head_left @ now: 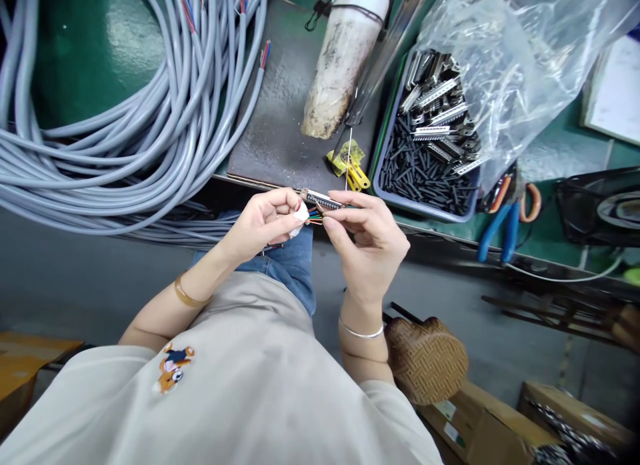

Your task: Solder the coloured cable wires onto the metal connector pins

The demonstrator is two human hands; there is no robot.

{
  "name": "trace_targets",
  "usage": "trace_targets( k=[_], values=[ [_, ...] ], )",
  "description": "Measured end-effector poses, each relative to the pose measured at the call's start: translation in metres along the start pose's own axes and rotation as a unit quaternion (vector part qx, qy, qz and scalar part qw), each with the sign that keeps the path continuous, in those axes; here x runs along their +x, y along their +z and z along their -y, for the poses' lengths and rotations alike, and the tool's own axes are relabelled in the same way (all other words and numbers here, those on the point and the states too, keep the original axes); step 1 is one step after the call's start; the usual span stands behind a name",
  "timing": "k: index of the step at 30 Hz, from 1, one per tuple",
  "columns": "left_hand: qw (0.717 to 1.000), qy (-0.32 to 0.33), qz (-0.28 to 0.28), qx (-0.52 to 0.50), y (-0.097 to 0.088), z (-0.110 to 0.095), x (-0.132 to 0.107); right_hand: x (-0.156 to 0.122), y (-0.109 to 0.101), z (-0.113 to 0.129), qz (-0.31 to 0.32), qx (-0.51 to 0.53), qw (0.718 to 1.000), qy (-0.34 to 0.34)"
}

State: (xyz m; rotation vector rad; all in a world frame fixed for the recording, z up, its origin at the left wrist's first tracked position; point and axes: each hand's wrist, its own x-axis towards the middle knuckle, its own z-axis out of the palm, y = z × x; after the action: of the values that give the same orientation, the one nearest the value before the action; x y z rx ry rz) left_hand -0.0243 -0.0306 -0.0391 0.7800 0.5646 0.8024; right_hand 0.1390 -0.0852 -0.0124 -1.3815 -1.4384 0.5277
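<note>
My left hand (267, 222) is closed, with a white wrap on one fingertip, and pinches thin coloured wires (315, 216) just below a small metal connector (323, 200). My right hand (367, 242) is closed on that connector from the right, thumb and forefinger gripping it. Both hands meet above my lap, in front of the bench edge. A thin wire (349, 157) rises straight up from the connector.
A big coil of grey cables (140, 118) lies at the left on the green bench. A dark plate (285, 98) carries a stained white cylinder (343, 58). A blue tray (425, 208) holds connectors and black tubes under a plastic bag (520, 58). Blue-handled pliers (500, 228) lie at the right.
</note>
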Motion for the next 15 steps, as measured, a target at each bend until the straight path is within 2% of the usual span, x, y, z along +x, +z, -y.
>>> trace_targets(
  k=[7, 10, 12, 15],
  values=[
    [0.999, -0.022, -0.026, 0.018, 0.002, -0.001, -0.001, 0.000, 0.001, -0.001, 0.005, 0.009, 1.000, -0.001],
    [0.997, -0.009, -0.070, 0.039, 0.006, -0.002, -0.001, 0.000, 0.001, -0.002, -0.040, 0.005, 0.999, -0.018],
    [0.992, 0.010, -0.107, 0.063, 0.011, -0.006, 0.000, 0.000, 0.000, -0.004, -0.084, -0.037, 0.994, -0.067],
    [0.985, 0.048, -0.131, 0.105, 0.020, -0.014, 0.003, -0.001, 0.000, -0.005, -0.114, -0.115, 0.969, -0.188]
  ],
)
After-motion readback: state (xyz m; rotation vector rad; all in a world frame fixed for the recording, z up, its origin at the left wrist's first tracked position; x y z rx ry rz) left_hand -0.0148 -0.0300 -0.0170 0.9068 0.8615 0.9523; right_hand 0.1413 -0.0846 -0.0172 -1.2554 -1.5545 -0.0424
